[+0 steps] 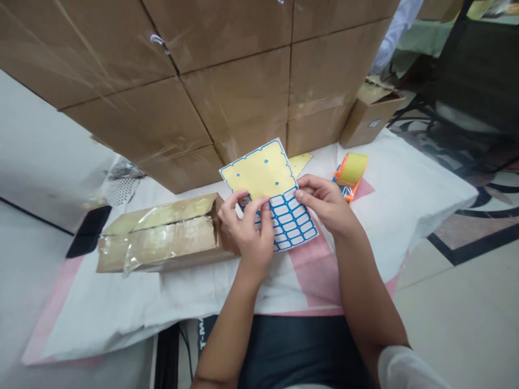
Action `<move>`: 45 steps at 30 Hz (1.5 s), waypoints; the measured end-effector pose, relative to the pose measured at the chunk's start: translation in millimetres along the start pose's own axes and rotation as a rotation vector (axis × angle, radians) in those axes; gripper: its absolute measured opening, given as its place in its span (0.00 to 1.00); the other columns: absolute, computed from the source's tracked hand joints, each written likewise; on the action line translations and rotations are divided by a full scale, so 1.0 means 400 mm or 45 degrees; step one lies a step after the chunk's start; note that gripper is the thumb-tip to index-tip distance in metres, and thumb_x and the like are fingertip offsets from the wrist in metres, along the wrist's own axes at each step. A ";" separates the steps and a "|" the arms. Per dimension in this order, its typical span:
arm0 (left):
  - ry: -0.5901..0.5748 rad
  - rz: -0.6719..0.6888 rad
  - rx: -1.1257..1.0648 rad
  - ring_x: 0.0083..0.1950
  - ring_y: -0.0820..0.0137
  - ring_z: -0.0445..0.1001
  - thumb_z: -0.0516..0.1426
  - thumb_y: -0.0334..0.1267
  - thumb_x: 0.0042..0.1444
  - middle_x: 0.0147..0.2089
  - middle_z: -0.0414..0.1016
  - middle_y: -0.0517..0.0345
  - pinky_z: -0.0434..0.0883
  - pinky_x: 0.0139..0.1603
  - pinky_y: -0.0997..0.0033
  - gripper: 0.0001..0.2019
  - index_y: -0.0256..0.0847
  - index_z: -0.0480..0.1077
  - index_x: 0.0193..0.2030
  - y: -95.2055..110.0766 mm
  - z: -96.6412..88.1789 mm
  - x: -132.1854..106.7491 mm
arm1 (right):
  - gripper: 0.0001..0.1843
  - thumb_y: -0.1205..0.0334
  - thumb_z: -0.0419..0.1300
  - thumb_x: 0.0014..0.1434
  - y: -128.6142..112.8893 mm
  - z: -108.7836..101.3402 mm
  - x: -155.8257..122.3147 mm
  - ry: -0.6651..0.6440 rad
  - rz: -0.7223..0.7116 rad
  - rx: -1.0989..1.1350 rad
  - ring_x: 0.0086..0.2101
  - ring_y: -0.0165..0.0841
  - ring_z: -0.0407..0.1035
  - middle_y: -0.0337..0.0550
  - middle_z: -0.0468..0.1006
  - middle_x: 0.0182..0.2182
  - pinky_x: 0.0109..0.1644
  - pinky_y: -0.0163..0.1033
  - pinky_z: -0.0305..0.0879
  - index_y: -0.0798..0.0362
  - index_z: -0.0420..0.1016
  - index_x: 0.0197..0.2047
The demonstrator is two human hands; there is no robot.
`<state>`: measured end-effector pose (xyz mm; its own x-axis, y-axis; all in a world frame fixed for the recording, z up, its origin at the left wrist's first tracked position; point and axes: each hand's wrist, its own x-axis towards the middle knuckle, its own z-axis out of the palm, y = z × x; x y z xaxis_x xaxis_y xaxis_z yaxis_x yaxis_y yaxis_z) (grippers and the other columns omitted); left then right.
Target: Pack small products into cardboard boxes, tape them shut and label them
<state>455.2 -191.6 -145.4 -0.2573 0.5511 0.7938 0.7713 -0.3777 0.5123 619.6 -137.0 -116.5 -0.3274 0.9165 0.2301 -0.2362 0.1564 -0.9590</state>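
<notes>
A sticker sheet [286, 216] is held up over the table, tilted. Its upper part is bare yellow backing, and rows of white blue-bordered labels fill the lower part. My right hand [324, 202] pinches the sheet's right edge between thumb and fingers. At the top label rows, left of the middle, my left hand [253, 227] has its thumb and index finger closed together against the sheet. Whether a loose label is between those fingertips is too small to tell. Just left of that hand lies a taped long cardboard box [162, 232].
Stacked cardboard cartons [239, 102] form a wall behind the sheet. An orange tape dispenser [352, 175] with yellow tape stands to the right, near a small open box [368, 119]. A black phone-like slab [88, 231] lies at the left on the white-covered table [413, 178].
</notes>
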 end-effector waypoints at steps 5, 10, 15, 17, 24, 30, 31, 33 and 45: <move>-0.024 -0.007 -0.003 0.60 0.61 0.67 0.58 0.33 0.66 0.56 0.68 0.48 0.66 0.60 0.57 0.05 0.41 0.76 0.44 -0.002 0.000 0.000 | 0.19 0.47 0.72 0.54 0.007 0.000 0.003 0.086 0.027 -0.034 0.22 0.24 0.58 0.31 0.67 0.21 0.25 0.31 0.54 0.52 0.74 0.37; -0.021 0.041 -0.024 0.56 0.63 0.69 0.57 0.32 0.67 0.52 0.72 0.50 0.66 0.58 0.58 0.05 0.41 0.75 0.44 -0.001 -0.001 0.001 | 0.14 0.53 0.71 0.53 0.020 -0.001 0.011 0.246 0.030 -0.052 0.22 0.24 0.59 0.31 0.68 0.22 0.26 0.31 0.54 0.52 0.75 0.37; -0.046 0.103 -0.094 0.52 0.64 0.73 0.56 0.31 0.68 0.46 0.80 0.55 0.63 0.59 0.56 0.05 0.43 0.73 0.44 0.001 -0.003 -0.003 | 0.10 0.56 0.67 0.55 0.030 -0.001 0.016 0.324 0.059 -0.137 0.22 0.25 0.60 0.33 0.71 0.22 0.25 0.31 0.54 0.52 0.74 0.37; -0.026 0.118 -0.142 0.50 0.65 0.74 0.55 0.31 0.68 0.44 0.80 0.56 0.64 0.57 0.56 0.06 0.44 0.72 0.44 0.001 -0.004 -0.003 | 0.10 0.56 0.66 0.55 0.033 -0.003 0.017 0.357 0.072 -0.191 0.23 0.26 0.62 0.34 0.72 0.23 0.26 0.31 0.55 0.51 0.74 0.37; 0.087 0.070 -0.477 0.47 0.67 0.77 0.54 0.30 0.69 0.42 0.79 0.56 0.71 0.51 0.58 0.06 0.44 0.69 0.47 0.001 -0.006 -0.001 | 0.07 0.59 0.60 0.58 0.059 -0.055 0.032 0.545 0.154 -0.583 0.22 0.29 0.62 0.35 0.71 0.22 0.26 0.34 0.56 0.52 0.75 0.38; 0.014 -0.252 -0.539 0.44 0.69 0.80 0.57 0.36 0.68 0.42 0.78 0.55 0.76 0.45 0.64 0.09 0.43 0.69 0.54 -0.003 -0.003 -0.022 | 0.25 0.62 0.57 0.60 0.090 -0.113 0.088 0.614 0.315 -1.008 0.40 0.43 0.76 0.55 0.82 0.45 0.45 0.48 0.73 0.59 0.74 0.60; -0.007 -0.285 -0.532 0.44 0.69 0.80 0.58 0.37 0.68 0.43 0.79 0.54 0.77 0.46 0.64 0.11 0.43 0.68 0.56 -0.004 -0.005 -0.024 | 0.28 0.62 0.58 0.60 0.081 -0.108 0.091 0.611 0.247 -1.092 0.47 0.47 0.76 0.59 0.79 0.52 0.52 0.52 0.72 0.58 0.71 0.63; -0.048 -0.285 -0.515 0.44 0.69 0.81 0.58 0.37 0.68 0.42 0.79 0.55 0.77 0.46 0.64 0.13 0.43 0.67 0.57 -0.005 -0.013 -0.023 | 0.28 0.59 0.60 0.61 0.043 -0.080 0.083 0.584 0.007 -1.216 0.59 0.50 0.69 0.59 0.74 0.61 0.63 0.58 0.65 0.56 0.71 0.64; -0.471 -0.433 -0.383 0.36 0.72 0.80 0.55 0.35 0.69 0.44 0.82 0.55 0.76 0.38 0.72 0.17 0.46 0.65 0.63 0.065 -0.137 0.032 | 0.06 0.66 0.61 0.64 -0.091 0.094 -0.025 -0.276 -0.212 -0.807 0.30 0.28 0.71 0.36 0.80 0.30 0.35 0.33 0.62 0.51 0.80 0.36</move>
<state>439.9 -235.3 -104.1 -0.1994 0.8810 0.4290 0.4682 -0.2989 0.8315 597.1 -165.6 -77.5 -0.5241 0.7777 0.3471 0.2597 0.5341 -0.8045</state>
